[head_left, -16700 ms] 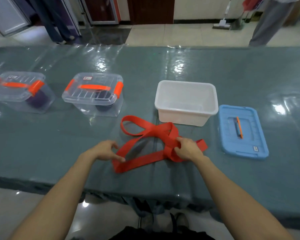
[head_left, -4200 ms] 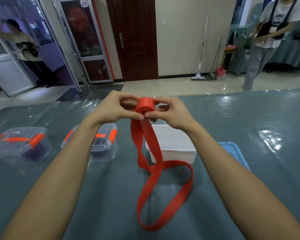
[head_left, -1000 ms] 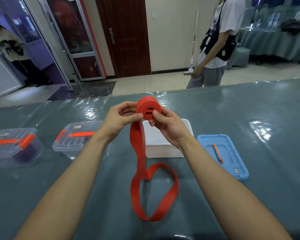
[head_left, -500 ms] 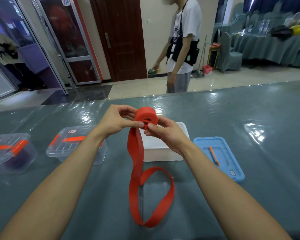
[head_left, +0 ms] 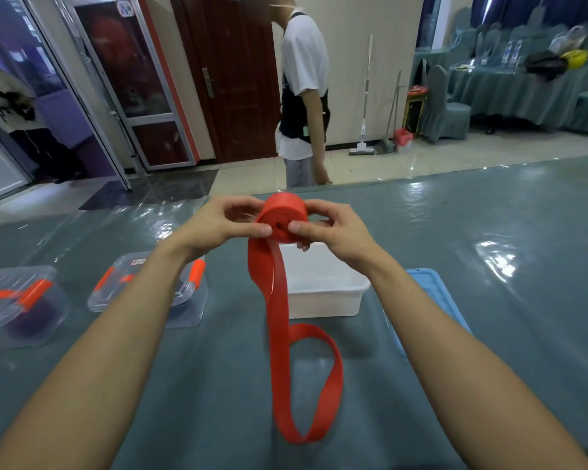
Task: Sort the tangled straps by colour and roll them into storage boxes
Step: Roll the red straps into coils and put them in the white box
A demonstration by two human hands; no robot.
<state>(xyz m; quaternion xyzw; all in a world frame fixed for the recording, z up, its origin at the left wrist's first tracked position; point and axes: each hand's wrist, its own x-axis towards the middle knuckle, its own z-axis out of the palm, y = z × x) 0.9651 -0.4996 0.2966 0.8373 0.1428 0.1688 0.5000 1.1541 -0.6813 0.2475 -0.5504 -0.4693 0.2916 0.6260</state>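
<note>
Above table [head_left: 489,283], L grip [head_left: 214,222] & R grip [head_left: 336,228] both pinch red strap roll [head_left: 286,212]

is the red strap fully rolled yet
Partly: left hand and right hand pinch the roll; a loose tail loops onto the table.

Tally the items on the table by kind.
red strap: 1
clear lidded boxes: 2
white open box: 1
blue lid: 1
Total: 5
</note>
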